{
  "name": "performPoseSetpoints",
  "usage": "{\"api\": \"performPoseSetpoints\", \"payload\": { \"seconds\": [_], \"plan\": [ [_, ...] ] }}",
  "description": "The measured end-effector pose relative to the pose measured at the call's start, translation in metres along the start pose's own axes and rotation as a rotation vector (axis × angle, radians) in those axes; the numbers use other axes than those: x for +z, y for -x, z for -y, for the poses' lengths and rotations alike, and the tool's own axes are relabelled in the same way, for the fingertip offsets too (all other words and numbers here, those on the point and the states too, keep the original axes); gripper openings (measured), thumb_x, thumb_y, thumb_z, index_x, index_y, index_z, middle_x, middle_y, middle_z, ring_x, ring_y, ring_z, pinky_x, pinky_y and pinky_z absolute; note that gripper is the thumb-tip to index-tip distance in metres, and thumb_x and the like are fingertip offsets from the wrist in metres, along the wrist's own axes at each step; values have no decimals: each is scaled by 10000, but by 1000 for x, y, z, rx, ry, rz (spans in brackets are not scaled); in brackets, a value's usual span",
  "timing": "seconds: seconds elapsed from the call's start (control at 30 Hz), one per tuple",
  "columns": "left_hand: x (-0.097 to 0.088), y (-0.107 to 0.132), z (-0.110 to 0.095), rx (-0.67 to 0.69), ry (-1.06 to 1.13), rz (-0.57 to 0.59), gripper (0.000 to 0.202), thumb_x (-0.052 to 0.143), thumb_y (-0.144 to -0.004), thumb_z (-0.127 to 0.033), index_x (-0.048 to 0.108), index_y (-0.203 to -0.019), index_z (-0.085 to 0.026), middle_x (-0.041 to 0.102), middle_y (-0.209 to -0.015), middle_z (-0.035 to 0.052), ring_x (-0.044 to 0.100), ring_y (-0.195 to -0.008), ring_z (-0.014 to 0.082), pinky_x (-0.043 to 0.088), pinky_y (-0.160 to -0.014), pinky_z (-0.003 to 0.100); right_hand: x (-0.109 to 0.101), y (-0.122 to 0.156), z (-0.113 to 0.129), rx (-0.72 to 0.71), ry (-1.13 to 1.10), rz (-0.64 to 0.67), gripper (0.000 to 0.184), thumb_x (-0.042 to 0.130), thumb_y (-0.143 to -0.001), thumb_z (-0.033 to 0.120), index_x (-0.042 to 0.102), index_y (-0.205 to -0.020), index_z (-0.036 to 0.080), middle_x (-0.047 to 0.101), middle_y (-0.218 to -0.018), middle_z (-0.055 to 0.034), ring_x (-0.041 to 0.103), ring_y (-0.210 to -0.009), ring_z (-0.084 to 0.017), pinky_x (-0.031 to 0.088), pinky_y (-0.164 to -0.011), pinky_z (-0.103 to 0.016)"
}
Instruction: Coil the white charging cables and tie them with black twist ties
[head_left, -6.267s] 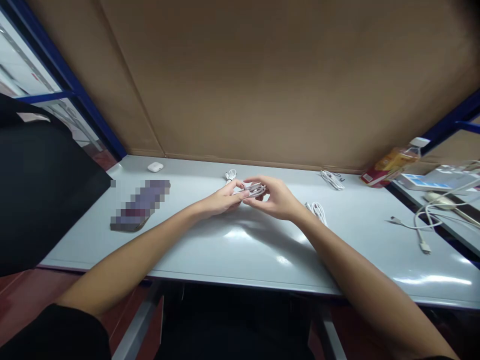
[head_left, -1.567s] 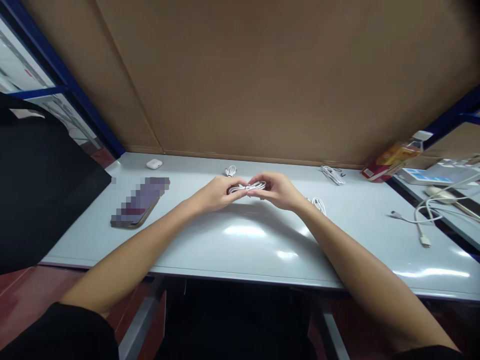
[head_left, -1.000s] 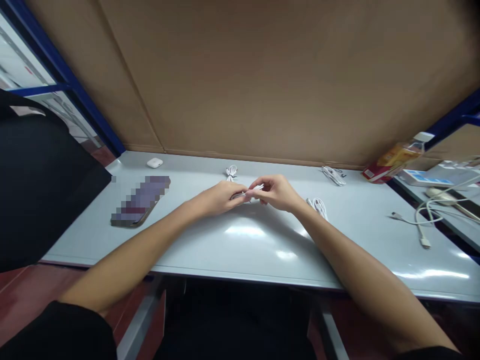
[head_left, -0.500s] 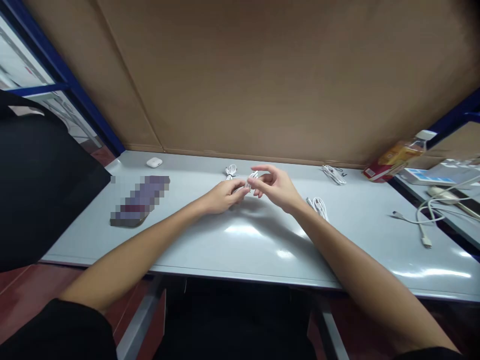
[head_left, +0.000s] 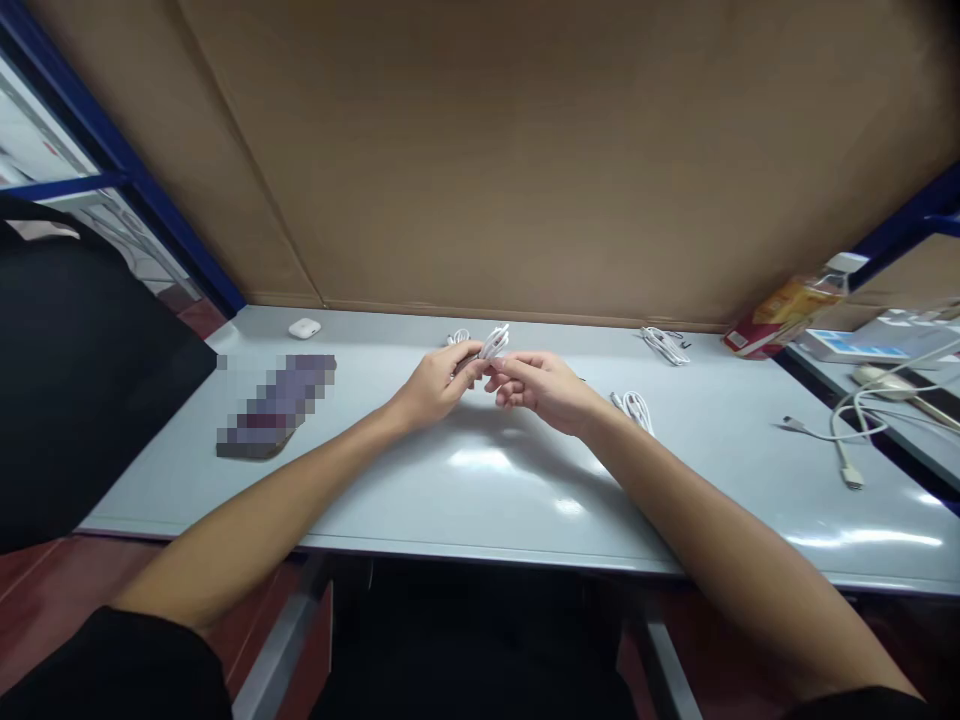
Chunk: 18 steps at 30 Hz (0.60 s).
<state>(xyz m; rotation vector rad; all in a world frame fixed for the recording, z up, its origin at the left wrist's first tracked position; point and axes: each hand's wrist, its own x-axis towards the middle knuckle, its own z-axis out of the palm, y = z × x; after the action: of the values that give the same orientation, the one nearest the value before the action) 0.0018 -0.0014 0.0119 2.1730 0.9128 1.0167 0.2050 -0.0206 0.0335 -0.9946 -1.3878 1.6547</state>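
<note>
My left hand (head_left: 442,382) is closed around a coiled white cable (head_left: 494,342), whose loops stick up above the fingers. My right hand (head_left: 538,386) meets it from the other side, thumb and fingers pinched together at the lower edge of the coil; the exact spot they grip is partly hidden. Just behind my left hand lies another bundled white cable (head_left: 458,337), partly covered. A further white cable bundle (head_left: 634,410) rests on the table beside my right forearm. A small dark tip (head_left: 583,379) shows by my right hand, too small to name.
On the grey table (head_left: 420,490), a white earbud case (head_left: 304,328) and a pixelated flat object (head_left: 277,405) lie left. At right are a white cable bundle (head_left: 665,345), a tilted drink bottle (head_left: 787,315) and a loose cable (head_left: 847,465). A cardboard panel (head_left: 510,160) stands behind.
The fingers of my right hand, spread over the coil before, have come down and closed into a pinch. The coiled cable now stands more upright out of my left hand.
</note>
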Motion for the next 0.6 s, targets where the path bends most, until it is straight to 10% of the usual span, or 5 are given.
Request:
{"api": "performPoseSetpoints", "payload": {
  "seconds": [0.23,0.6],
  "plan": [
    [-2,0,-1,29,-52,-23,355,460,-1034,-470,655,-1114,-184,685,-889,42,620,-739,157,481,-730,278,1,1,3,-3,27,20,280,802,-795,436,728,-848,172,676,-853,-52,587,-688,-118,511,-659,-272],
    [9,0,-2,-361,377,-77,583,703,-886,-554,523,-1311,-197,730,-782,34,665,-571,145,494,-537,237,-1,-4,-11,-520,878,-226,252,554,-953,280,685,-762,179,681,-703,-18,540,-616,-133,377,-601,-260]
  ]
}}
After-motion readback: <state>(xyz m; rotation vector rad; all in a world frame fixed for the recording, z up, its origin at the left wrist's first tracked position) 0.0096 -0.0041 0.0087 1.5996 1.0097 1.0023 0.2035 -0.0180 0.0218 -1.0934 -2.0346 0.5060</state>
